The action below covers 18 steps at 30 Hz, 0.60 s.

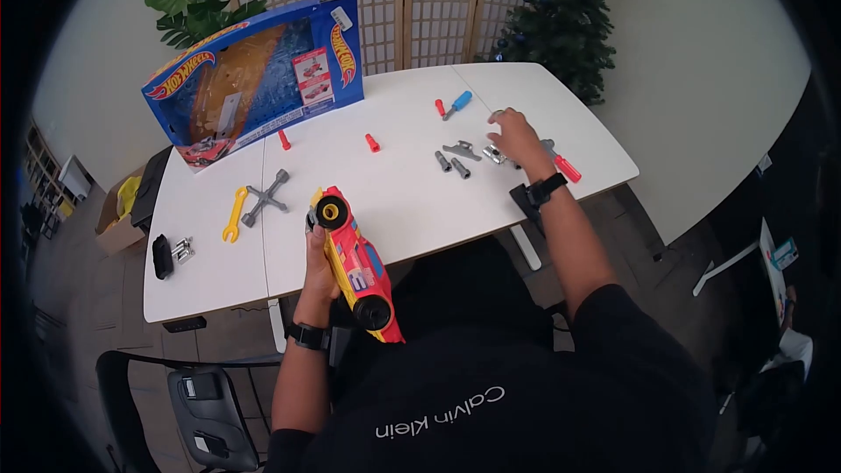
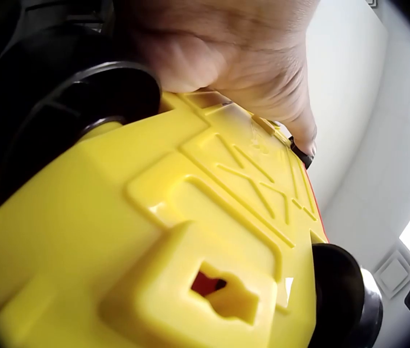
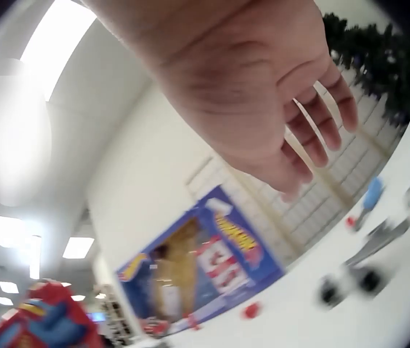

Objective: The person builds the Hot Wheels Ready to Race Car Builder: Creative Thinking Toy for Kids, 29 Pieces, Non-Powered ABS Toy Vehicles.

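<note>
My left hand [image 1: 321, 273] grips a red and yellow toy car [image 1: 357, 264] by its side, over the table's near edge. The left wrist view shows the car's yellow underside [image 2: 147, 181], with a shaped hole in a raised block and black wheels. Raised above the table's right side, my right hand [image 1: 519, 142] holds nothing; its fingers are spread and slightly bent in the right wrist view. Close to that hand are chrome pieces [image 1: 493, 154], a grey bracket-like part [image 1: 462, 151], a dark grey cylinder [image 1: 460, 168] and a red-handled tool [image 1: 568, 168].
A blue Hot Wheels box [image 1: 254, 79] stands at the table's back left. Nearer lie a yellow wrench [image 1: 234, 215], a grey cross-shaped wrench [image 1: 265, 199] and a black piece [image 1: 162, 257]. A blue-handled screwdriver [image 1: 458, 103] and red pieces [image 1: 372, 143] lie farther back.
</note>
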Available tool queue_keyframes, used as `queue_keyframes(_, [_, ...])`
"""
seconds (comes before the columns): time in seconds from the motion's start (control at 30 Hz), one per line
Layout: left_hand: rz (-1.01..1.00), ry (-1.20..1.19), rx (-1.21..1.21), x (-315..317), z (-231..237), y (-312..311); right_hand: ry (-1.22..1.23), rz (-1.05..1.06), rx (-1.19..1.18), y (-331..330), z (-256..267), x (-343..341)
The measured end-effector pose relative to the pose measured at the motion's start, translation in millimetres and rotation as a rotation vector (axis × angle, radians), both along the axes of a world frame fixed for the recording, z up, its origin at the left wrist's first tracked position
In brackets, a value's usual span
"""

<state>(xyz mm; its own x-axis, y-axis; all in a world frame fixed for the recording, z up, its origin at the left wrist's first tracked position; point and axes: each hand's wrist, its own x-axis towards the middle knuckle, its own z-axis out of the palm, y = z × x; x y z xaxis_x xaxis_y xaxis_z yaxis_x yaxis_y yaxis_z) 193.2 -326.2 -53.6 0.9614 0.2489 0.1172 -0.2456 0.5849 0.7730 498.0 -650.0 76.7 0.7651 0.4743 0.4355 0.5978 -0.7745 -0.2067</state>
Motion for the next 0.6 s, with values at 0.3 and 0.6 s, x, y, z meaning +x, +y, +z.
queue_keyframes(0.3, [0.056,-0.012,0.024,1,3,-6,0.172,0.042,-0.218,-51,-49,135])
queue_keyframes(0.6, [0.076,-0.006,0.058,-9,41,-21,0.184,0.354,0.269,35,50,-17])
